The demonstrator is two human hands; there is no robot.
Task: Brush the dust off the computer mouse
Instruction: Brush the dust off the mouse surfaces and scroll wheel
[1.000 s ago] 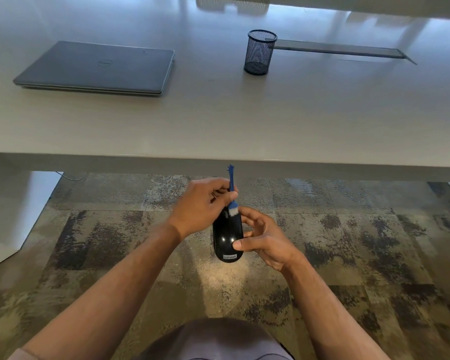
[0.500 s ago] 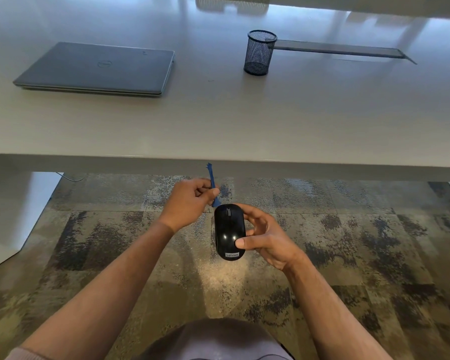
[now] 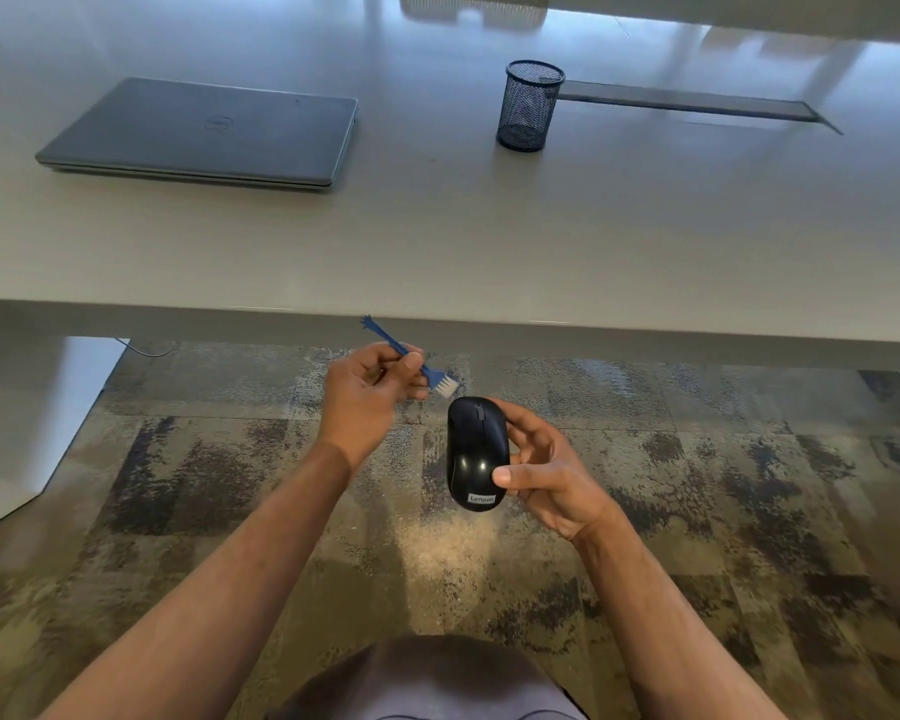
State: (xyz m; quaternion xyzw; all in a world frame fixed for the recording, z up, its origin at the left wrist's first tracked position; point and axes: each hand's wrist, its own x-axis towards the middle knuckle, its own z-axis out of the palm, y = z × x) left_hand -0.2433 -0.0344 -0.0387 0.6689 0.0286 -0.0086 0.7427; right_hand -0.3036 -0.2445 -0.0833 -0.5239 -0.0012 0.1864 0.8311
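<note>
A glossy black computer mouse [image 3: 476, 452] with a Lenovo label hangs in the air below the desk edge, top side up. My right hand [image 3: 546, 472] grips it from the right, thumb on its rear and fingers curled behind it. My left hand [image 3: 370, 394] pinches a small blue brush [image 3: 401, 353] by its handle. The white bristles [image 3: 445, 388] point down and to the right. They sit just above and left of the mouse's front end, a small gap away from it.
A pale desk [image 3: 437, 241] spans the upper view, its front edge just beyond my hands. On it lie a closed grey laptop [image 3: 204, 132] at the left and a black mesh pen cup [image 3: 530, 105] near the middle. Patterned carpet [image 3: 749, 511] lies below.
The brush has lifted off the mouse's front end and swung left, its handle tilting from upright to slanted. The mouse has stayed almost still in my right hand.
</note>
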